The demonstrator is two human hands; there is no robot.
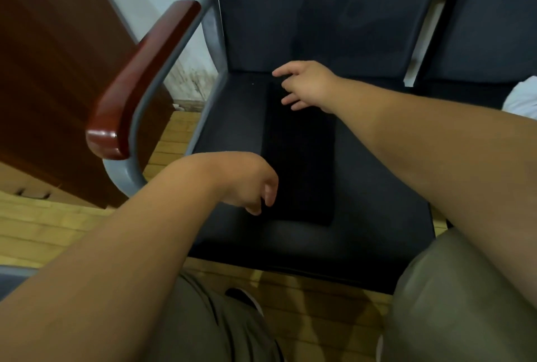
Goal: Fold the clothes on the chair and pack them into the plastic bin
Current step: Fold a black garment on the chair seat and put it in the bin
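A black garment [299,158], folded into a long narrow strip, lies lengthwise on the dark seat of the chair [232,129]. My left hand [250,181] is at the strip's near left corner, with curled fingers and thumb pinching its edge. My right hand [308,85] reaches over the far end of the strip, fingers spread and relaxed, with the fingertips on or just above the cloth. The plastic bin is out of view.
A red-brown armrest [139,80] on a grey metal frame borders the seat's left side. A dark wooden cabinet [52,56] stands further left. Something white [523,94] lies on the neighbouring seat at the right edge. My knees in olive trousers are below, over a wood floor.
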